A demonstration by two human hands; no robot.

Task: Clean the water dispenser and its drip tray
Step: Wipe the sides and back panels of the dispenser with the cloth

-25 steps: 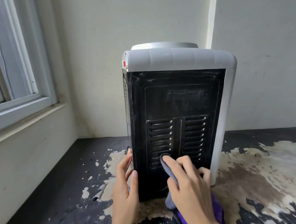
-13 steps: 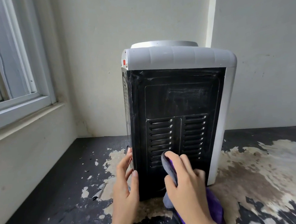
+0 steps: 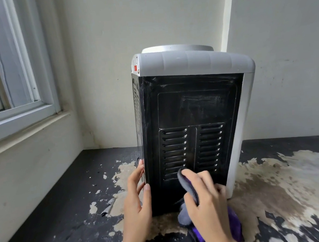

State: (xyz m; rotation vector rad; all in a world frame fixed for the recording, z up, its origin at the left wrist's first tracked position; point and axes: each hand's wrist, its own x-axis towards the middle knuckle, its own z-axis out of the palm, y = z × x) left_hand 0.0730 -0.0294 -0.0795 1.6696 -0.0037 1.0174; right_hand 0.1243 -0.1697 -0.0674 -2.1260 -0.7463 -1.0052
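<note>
Head view: one tabletop scene, two hands at work.
Water dispenser (image 3: pixel 192 105): one, upright on the peeling black table (image 3: pixel 65 209), black vented panel facing the camera.
Cloth (image 3: pixel 189 188): one, grey and purple.
Left hand (image 3: pixel 137 200): fingers nearly straight, bracing the panel's left edge.
Right hand (image 3: pixel 204 201): fingers curled round the cloth, pressing it to the lower vents.
Window (image 3: pixel 8 77): one, left.

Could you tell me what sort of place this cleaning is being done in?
Probably a corner of a home or small utility room. A tabletop water dispenser stands on a worn black counter with peeling paint, set against plain painted walls beside a window. Nothing shows which room it is.
</note>
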